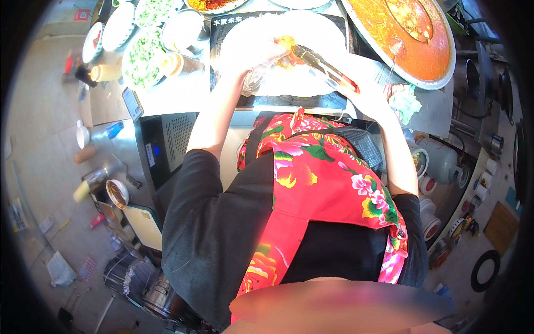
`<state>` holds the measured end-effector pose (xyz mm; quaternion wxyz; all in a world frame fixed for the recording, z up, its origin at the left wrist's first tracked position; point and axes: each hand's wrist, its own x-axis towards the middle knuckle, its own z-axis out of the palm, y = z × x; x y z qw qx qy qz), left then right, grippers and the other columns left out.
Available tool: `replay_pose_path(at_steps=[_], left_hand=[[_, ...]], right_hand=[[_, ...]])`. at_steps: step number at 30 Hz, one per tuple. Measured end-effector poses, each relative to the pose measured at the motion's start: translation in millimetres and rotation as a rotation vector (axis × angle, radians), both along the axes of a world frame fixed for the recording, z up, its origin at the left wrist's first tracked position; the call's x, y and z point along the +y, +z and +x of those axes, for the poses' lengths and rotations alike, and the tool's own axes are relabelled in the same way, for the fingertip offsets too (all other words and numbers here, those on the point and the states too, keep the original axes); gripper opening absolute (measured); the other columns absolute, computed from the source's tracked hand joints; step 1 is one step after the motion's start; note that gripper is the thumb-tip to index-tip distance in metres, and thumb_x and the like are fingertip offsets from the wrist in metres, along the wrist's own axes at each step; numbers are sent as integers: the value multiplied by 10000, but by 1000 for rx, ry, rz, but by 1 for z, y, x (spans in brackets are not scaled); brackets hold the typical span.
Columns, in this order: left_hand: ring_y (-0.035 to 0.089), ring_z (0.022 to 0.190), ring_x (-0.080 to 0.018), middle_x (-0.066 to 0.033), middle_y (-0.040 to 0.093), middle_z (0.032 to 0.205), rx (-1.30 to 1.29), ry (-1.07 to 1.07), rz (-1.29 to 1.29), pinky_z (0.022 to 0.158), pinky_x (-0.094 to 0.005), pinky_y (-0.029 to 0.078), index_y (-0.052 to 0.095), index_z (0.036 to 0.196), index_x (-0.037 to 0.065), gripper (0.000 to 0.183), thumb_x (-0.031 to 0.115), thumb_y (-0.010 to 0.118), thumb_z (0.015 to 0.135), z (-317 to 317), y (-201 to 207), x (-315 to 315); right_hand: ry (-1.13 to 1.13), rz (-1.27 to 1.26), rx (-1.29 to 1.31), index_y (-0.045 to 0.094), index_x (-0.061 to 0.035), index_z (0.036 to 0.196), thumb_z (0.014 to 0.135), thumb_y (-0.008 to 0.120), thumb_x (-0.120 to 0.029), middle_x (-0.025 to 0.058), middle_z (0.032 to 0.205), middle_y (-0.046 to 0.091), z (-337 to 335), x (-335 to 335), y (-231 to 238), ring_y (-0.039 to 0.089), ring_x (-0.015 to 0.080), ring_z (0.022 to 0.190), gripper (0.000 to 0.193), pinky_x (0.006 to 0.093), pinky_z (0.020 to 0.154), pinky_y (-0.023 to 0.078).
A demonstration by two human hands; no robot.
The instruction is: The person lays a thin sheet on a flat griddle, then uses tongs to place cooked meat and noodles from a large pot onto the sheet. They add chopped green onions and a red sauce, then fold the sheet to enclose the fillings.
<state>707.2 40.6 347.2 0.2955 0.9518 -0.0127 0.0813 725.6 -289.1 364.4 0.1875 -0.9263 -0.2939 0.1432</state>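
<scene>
My right hand (pixel 364 100) grips a pair of tongs (pixel 328 69) with reddish handles. Their dark tips touch orange-brown food (pixel 286 47) above a large, pale round surface (pixel 311 33) that glare washes out. Close to that food, my left hand (pixel 264 58) has its fingers closed, but bright light hides what they hold. Below it, crumpled clear plastic (pixel 255 80) hangs by the wrist. A black square board or cooking top (pixel 222 100) frames the round surface.
Right of the board stands a wide pan of red-orange broth (pixel 378 28). At left are bowls of chopped greens (pixel 143 58), squeeze bottles (pixel 105 72) and a phone (pixel 132 104) on the counter edge. A crumpled green-white cloth or wrapper (pixel 404 103) lies near my right wrist.
</scene>
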Motion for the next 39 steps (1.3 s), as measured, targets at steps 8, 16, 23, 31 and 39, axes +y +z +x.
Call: replay_pose_path(at_steps=[8, 16, 23, 31, 39], left_hand=[[680, 860, -211, -93, 720, 958, -43, 57, 28, 816, -338, 547, 716, 1094, 91, 415, 364, 763, 785, -5, -19, 7], [678, 900, -212, -110, 714, 998, 151, 59, -116, 832, -341, 545, 718, 1092, 84, 407, 360, 753, 794, -11, -12, 3], [670, 959, -186, -106, 695, 1010, 10, 84, -138, 817, -322, 550, 659, 1193, 53, 455, 269, 772, 809, -8, -24, 4], [683, 896, -210, -104, 697, 1018, -73, -97, -515, 815, -324, 546, 652, 1178, 42, 420, 226, 763, 816, -12, -13, 7], [673, 958, -280, -154, 697, 1069, -160, 149, 167, 882, -374, 526, 662, 1197, 61, 419, 278, 702, 840, 0, -52, 16]], right_hand=[[49, 178, 92, 590, -54, 1340, 903, 704, -308, 164, 1278, 634, 1, 5, -6, 592, 301, 1187, 518, 400, 1041, 442], [41, 123, 113, 595, -46, 1329, 908, 705, -278, 142, 1259, 640, -2, 16, -8, 594, 268, 1161, 494, 383, 1037, 439], [54, 138, 121, 588, -51, 1332, 902, 708, -305, 145, 1255, 631, -4, 21, 6, 590, 271, 1163, 513, 387, 1036, 438], [12, 73, 202, 589, -62, 1338, 897, 704, -347, 155, 1264, 629, -7, 25, 10, 582, 290, 1187, 538, 402, 1046, 437], [-89, 25, 135, 613, -61, 1312, 900, 704, -380, 160, 1259, 643, -6, 22, 7, 593, 306, 1178, 529, 412, 1045, 440]])
